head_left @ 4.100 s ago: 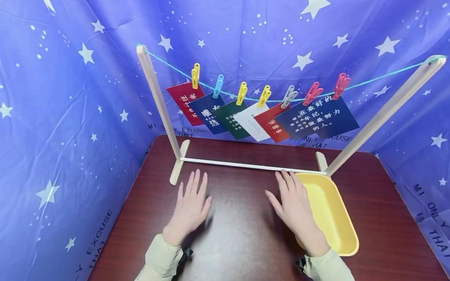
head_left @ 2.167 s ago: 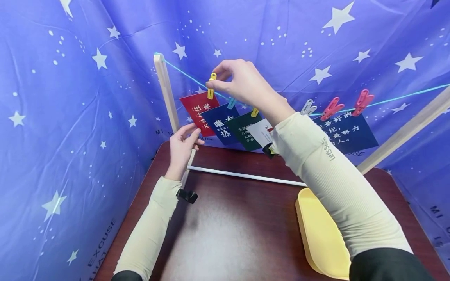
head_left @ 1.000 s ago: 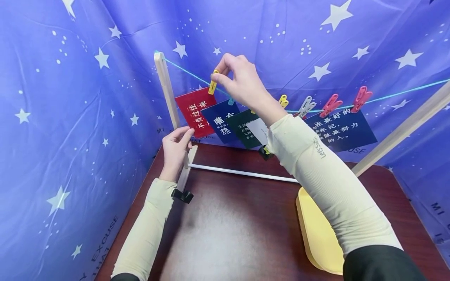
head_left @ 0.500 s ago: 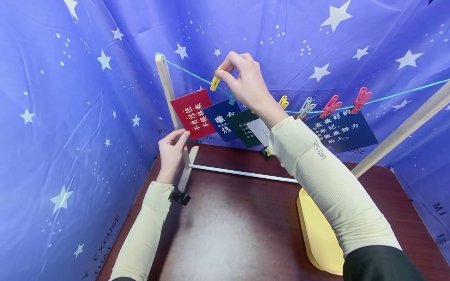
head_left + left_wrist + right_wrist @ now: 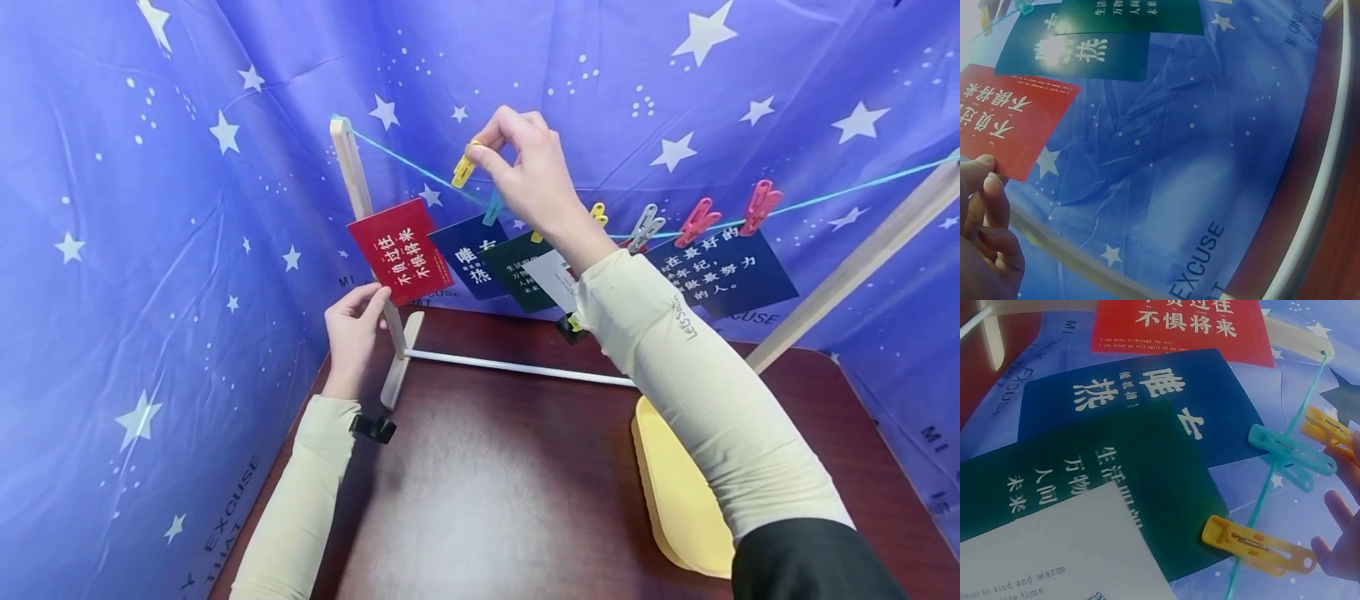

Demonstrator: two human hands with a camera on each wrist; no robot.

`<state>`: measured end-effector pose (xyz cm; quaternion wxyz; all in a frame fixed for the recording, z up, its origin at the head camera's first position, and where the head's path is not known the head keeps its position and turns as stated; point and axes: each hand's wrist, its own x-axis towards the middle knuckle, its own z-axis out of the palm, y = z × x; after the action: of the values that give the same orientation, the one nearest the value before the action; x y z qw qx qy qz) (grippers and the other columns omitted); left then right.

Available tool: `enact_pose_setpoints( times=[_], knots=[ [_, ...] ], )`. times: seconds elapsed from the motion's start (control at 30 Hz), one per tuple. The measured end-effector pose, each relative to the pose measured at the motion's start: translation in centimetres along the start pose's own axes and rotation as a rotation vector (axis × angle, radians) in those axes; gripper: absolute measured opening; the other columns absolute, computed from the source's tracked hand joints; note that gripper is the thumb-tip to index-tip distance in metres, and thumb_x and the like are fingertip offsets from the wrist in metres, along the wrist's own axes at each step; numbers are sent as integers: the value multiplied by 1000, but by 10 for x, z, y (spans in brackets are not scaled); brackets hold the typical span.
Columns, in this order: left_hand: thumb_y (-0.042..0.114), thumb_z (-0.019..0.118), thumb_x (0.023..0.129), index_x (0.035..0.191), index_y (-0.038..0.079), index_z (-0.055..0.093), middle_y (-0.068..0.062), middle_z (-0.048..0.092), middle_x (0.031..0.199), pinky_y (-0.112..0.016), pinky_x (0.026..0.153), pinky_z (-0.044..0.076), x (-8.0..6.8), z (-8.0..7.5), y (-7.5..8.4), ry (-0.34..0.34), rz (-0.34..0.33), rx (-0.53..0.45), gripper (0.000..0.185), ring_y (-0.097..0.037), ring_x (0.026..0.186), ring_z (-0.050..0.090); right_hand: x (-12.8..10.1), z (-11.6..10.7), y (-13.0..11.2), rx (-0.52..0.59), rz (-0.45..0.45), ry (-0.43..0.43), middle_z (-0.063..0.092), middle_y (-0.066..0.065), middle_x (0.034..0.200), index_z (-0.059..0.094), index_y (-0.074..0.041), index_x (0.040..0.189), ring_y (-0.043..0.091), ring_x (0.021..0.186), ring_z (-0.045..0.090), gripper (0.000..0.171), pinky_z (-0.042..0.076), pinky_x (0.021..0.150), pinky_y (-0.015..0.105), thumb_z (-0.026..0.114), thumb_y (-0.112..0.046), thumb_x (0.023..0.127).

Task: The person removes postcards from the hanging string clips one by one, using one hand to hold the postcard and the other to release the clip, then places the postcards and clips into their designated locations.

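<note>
The right hand (image 5: 534,171) I see raised above the line (image 5: 405,164), its back to the head camera, forearm running down toward five o'clock and fingertips pointing between nine and ten. Thumb and forefinger are closed in a pinch on a yellow peg (image 5: 464,165); its tip is by the line, though I can't tell whether they touch. The left hand (image 5: 351,333) sits lower, forearm trailing to seven o'clock, thumb and fingers pinching the red card (image 5: 401,254) at its seven o'clock corner. I have that card at seven o'clock from the peg, tilted, overlapping the left post (image 5: 351,167). At three o'clock from it hangs the blue card (image 5: 472,262) under a blue peg (image 5: 492,208), then the green card (image 5: 517,271) and the white card (image 5: 553,282). The yellow tub (image 5: 682,492) stands on the table (image 5: 480,483), at five o'clock from the right hand.
</note>
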<state>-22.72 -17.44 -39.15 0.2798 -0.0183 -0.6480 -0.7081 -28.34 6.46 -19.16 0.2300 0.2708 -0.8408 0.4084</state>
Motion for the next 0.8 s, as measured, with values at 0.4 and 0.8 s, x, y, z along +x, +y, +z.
enact_pose_setpoints(
  times=[0.4, 0.8],
  knots=[
    [6, 76, 95, 105, -14, 73, 12, 68, 68, -18, 51, 45, -10, -12, -7, 26, 5, 23, 23, -4, 50, 52, -16, -21, 6, 9, 38, 54, 70, 0, 94, 69, -6, 101, 6, 95, 47, 15, 34, 81, 25, 68, -21, 102],
    [4, 75, 95, 104, -13, 73, 8, 70, 71, -18, 49, 43, -23, -13, -3, 35, -5, 25, 19, -3, 47, 52, -39, -52, 9, 4, 28, 109, 71, -2, 95, 69, -7, 102, 1, 95, 48, 17, 34, 81, 25, 68, -24, 102]
  ],
)
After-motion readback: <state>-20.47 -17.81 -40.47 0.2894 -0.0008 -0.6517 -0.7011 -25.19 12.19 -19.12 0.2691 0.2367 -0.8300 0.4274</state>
